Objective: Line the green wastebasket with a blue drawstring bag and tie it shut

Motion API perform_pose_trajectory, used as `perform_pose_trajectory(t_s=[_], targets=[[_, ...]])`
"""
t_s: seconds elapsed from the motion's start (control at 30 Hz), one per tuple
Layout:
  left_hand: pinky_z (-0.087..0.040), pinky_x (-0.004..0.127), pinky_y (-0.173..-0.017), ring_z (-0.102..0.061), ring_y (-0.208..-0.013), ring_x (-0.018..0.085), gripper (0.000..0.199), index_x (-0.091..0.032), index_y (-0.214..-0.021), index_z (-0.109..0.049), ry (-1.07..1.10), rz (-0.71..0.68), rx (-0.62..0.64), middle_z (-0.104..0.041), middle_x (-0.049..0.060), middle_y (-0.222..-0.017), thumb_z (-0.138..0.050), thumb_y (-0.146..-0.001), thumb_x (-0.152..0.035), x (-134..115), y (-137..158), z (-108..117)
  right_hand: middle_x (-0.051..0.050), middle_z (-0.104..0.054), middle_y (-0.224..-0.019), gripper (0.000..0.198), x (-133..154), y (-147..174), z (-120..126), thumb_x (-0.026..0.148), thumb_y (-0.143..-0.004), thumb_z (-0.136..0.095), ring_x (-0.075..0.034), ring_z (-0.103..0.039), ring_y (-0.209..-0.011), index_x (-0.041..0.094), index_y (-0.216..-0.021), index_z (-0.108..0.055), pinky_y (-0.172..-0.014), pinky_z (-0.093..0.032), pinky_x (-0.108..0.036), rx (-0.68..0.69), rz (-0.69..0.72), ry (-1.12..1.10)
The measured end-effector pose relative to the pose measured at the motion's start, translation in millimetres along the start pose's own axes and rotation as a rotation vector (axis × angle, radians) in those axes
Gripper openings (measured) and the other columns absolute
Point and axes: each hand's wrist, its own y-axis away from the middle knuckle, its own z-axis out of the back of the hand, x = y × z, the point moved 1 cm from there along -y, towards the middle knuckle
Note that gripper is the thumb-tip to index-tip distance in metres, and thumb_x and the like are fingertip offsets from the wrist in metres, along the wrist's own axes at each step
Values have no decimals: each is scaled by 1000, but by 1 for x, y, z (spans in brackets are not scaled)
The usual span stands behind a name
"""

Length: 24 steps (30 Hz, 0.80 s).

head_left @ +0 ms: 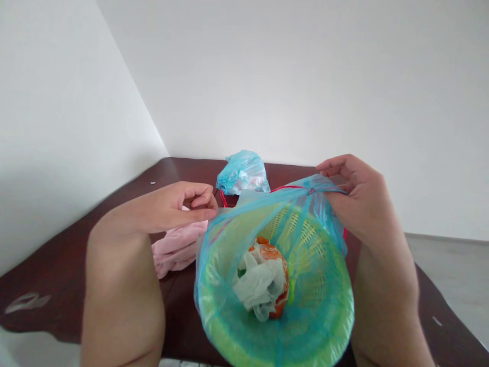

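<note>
A yellow-green mesh wastebasket tilts toward me, its mouth lined with a thin, see-through blue trash bag. Crumpled white tissues and an orange-red wrapper lie at the bottom of it. At the basket's far left rim, my left hand pinches the bag's edge between thumb and finger. My right hand grips the gathered edge of the same bag at the far right, thumb below and fingers above. Pink drawstring shows along the bag's top. Part of the basket is out of frame below.
Behind the basket, against the wall, sits a bunched blue plastic bag with contents inside. A pink cloth lies beyond my left forearm. All rest on a dark red-brown surface. A clear plastic scrap lies at left.
</note>
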Motion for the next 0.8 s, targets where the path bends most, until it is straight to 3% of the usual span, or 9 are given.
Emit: perform_pose_trajectory(t_s=[0.07, 0.13, 0.23, 0.3, 0.4, 0.53, 0.63, 0.7, 0.8], targets=[[-60, 28, -73, -72, -86, 19, 56, -24, -86, -50, 101, -18, 55, -80, 7, -100, -88, -102, -62, -5, -2, -4, -7, -82, -101, 29, 3, 0, -1, 21, -79, -83, -23, -77, -80, 27, -108, -80, -61, -55, -34, -52, 3, -36], [-67, 32, -87, -80, -106, 25, 46, -23, -107, -68, 161, -33, 54, -84, 11, -122, -89, -102, -64, -13, -6, -13, -6, -82, -97, 21, 3, 1, -4, 24, -85, -83, -23, -76, -77, 27, -105, -79, -59, -54, -34, -75, 0, -56], [-69, 36, -96, -82, -125, 32, 66, -27, -150, -73, 249, -75, 95, -82, 14, -146, -84, -105, -74, -29, -11, -34, -6, -81, -93, 12, 2, 4, -12, 29, -94, -85, -24, -75, -76, 29, -103, -77, -60, -54, -36, -59, 21, -33], [-70, 37, -99, -82, -129, 34, 75, -30, -161, -70, 279, -88, 139, -80, 12, -153, -87, -102, -75, -40, -12, -47, -6, -80, -91, 9, 1, 7, -16, 33, -99, -84, -25, -73, -77, 30, -102, -77, -62, -55, -37, -32, 44, 8], [-70, 35, -95, -84, -119, 32, 58, -30, -145, -78, 183, -31, 137, -86, 7, -136, -92, -100, -64, -49, -10, -57, -7, -80, -91, 9, -2, 9, -16, 37, -101, -84, -26, -73, -79, 30, -102, -77, -64, -55, -39, 3, 57, 70], [-60, 28, -68, -76, -84, 23, 28, -25, -105, -78, 131, 63, -19, -81, 1, -96, -84, -101, -52, -46, -3, -45, -7, -83, -97, 20, -4, 7, -6, 28, -93, -85, -28, -76, -83, 31, -113, -80, -66, -56, -39, 38, 43, 185], [-39, 24, -53, -50, -62, 13, 38, -24, -77, -58, 105, 76, -223, -56, -3, -69, -82, -94, -47, -39, 0, -29, -6, -82, -93, 31, -2, 10, 0, 21, -88, -84, -27, -74, -79, 31, -117, -81, -67, -52, -38, 100, 48, 327], [-28, 23, -51, -36, -58, 11, 45, -24, -71, -46, 19, 76, -340, -41, -5, -64, -80, -91, -46, -36, 0, -22, -6, -82, -92, 32, 2, 17, 3, 17, -86, -82, -27, -73, -80, 30, -116, -80, -68, -49, -38, 147, 65, 435], [-26, 24, -52, -35, -60, 12, 45, -24, -70, -44, -134, 111, -464, -39, -5, -62, -77, -92, -46, -33, -2, -17, -7, -83, -99, 29, 7, 34, 11, 15, -87, -80, -29, -72, -81, 32, -111, -78, -67, -44, -38, 203, 101, 591]])
